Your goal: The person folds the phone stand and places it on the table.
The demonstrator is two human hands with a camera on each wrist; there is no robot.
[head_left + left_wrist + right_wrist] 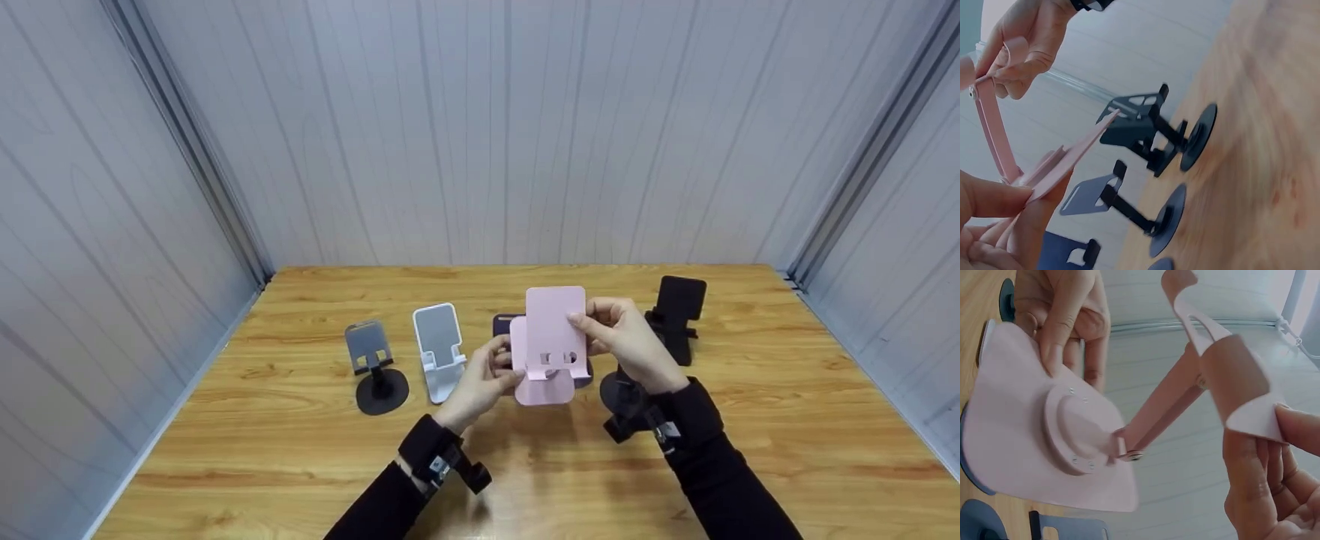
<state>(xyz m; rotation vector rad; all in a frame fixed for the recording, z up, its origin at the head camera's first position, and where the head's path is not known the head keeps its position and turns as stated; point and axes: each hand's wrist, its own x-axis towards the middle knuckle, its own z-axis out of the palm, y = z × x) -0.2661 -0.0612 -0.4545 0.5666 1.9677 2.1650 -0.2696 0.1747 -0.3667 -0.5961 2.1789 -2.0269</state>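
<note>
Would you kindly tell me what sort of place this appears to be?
Probably a small recording booth: pale panelled walls rise on three sides of a wood-grained table, phone stands are spread across it, and both wrists wear cameras.

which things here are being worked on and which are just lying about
In hand:
pink stand
left hand, gripping its base
right hand, holding its upper plate

Unused:
grey stand
white stand
dark stand behind the pink one
dark round base, partly hidden
black stand, right

Smooth, matt pink stand (553,330)
</note>
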